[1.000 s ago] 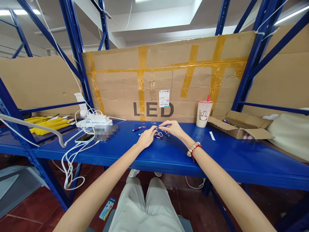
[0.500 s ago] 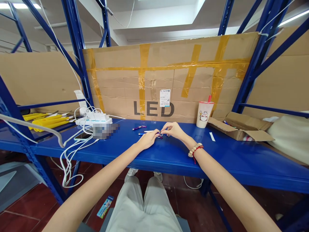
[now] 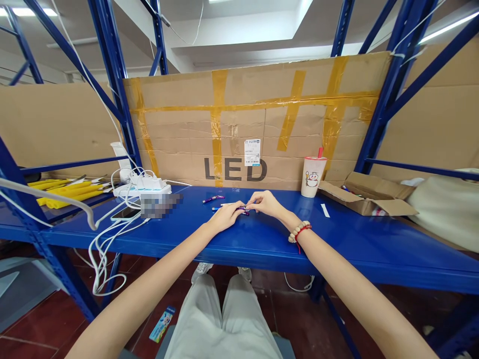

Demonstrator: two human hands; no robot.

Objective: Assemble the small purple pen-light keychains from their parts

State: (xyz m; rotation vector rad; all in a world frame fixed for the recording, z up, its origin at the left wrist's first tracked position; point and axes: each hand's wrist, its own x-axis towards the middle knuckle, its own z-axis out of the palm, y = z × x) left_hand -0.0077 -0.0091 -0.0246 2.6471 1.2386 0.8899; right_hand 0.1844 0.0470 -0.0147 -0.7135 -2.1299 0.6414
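Observation:
Low over the blue tabletop [image 3: 277, 234], my left hand [image 3: 226, 216] is closed around a slim purple pen [image 3: 245, 211], of which only a short stretch shows. My right hand [image 3: 266, 203] pinches at the right end of that pen; whether it grips the pen itself or a small part there is too small to tell. Another purple pen piece [image 3: 213, 199] lies on the table beyond my left hand. A blue pen-like piece [image 3: 215, 208] sticks out from behind the left fingers, mostly hidden.
A drink cup [image 3: 313, 177] with a red straw stands at the back right, near a white paper strip [image 3: 325, 210] and an open cardboard box [image 3: 368, 194]. White cables [image 3: 107, 249] and a power strip [image 3: 149, 185] lie left, by yellow-handled tools [image 3: 75, 191]. Cardboard [image 3: 179, 134] walls the back.
The view has shifted slightly. Both hands stay together at the pen, with the right fingertips a little changed in position at its end.

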